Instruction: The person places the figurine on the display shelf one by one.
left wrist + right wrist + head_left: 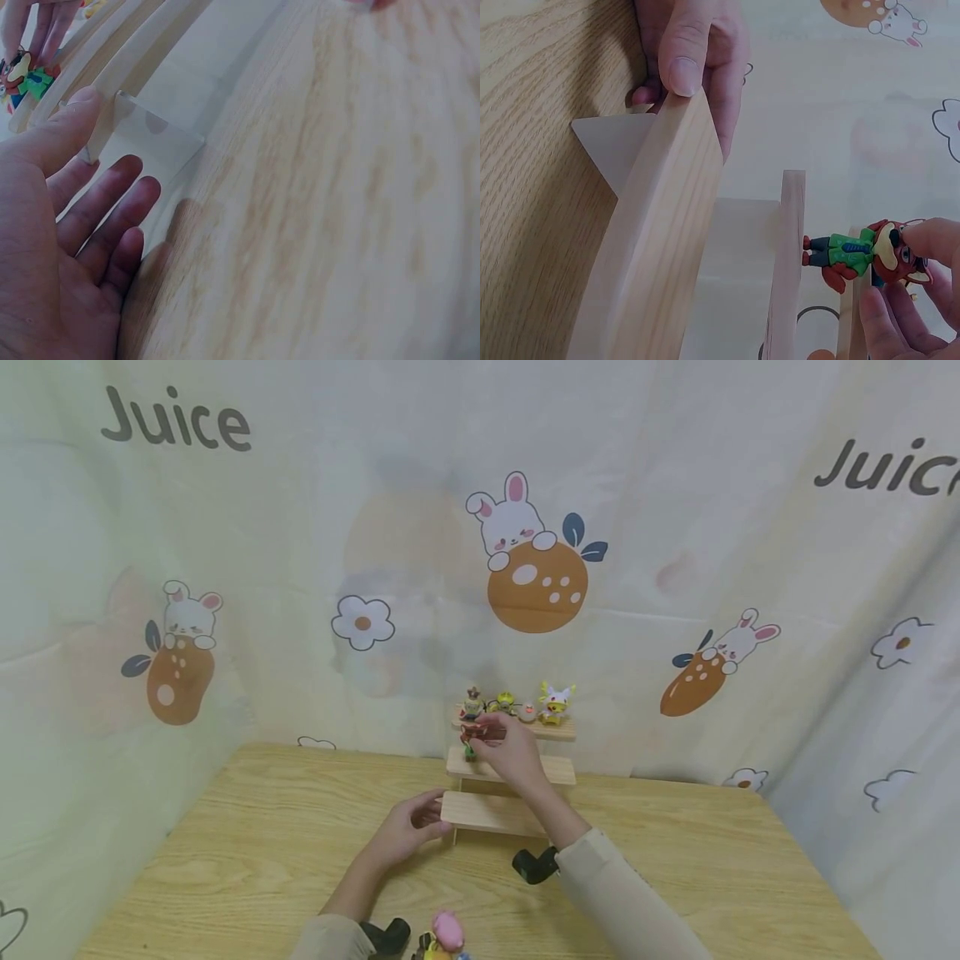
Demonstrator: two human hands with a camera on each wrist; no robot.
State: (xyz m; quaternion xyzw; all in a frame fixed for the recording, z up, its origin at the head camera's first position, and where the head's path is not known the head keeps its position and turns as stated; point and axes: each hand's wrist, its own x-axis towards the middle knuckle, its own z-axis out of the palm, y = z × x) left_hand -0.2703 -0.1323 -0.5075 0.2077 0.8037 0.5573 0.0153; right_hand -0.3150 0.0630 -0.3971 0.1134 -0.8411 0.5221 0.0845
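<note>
My right hand pinches a fox figurine by its head; it has a green shirt, blue tie and dark trousers. The figurine's feet are at the surface of the middle step of a three-step wooden display shelf, near its left end. At the left end of the lowest step, my left hand grips the board, with the thumb on its edge and a finger behind it. The other fingers of that hand curl loosely beside the shelf's clear side panel in the left wrist view.
Several small figurines stand on the top step, including a yellow one with a white hood. At the table's front edge lie a pink toy and other toys, partly cut off. A printed curtain hangs behind the table.
</note>
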